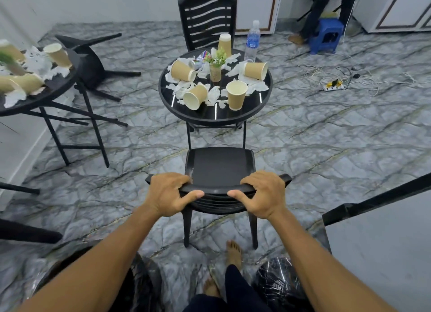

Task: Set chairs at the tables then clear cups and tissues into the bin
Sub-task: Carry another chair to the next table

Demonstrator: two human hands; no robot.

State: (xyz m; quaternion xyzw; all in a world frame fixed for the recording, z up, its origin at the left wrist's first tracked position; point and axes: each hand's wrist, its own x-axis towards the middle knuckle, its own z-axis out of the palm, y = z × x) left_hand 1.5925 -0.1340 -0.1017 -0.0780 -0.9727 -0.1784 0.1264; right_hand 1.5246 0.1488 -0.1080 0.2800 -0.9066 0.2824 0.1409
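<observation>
Gripping the black chair [219,165] by the top rail of its back, I have my left hand [168,193] and right hand [263,195] set well apart near the two ends. The fingers are curled over the far side of the rail and the thumbs lie along my side of it. Holding it wide like this lets me steer both back legs, so the chair should slide straight and not swing.

Its seat faces the round counter [210,119], with the front edge just short of the rim and not yet tucked under. I judge that a short push forward would set it opposite the other chair [206,15], which stands upright at the far side.

The counter is crowded. One paper cup [236,95] stands upright near me, tipped cups [183,71] lie on their sides, and crumpled tissues [254,86] are scattered around a small potted plant [215,67]. A water bottle [252,41] stands at the far rim. I should push gently, since a knock could roll the tipped cups off.

To my left a fallen chair [93,64] lies beside a second counter [53,88] carrying more litter, and I expect it needs righting next. Clearing has not begun. The shiny black bags [277,281] by my feet may be the bin, but I cannot tell.
</observation>
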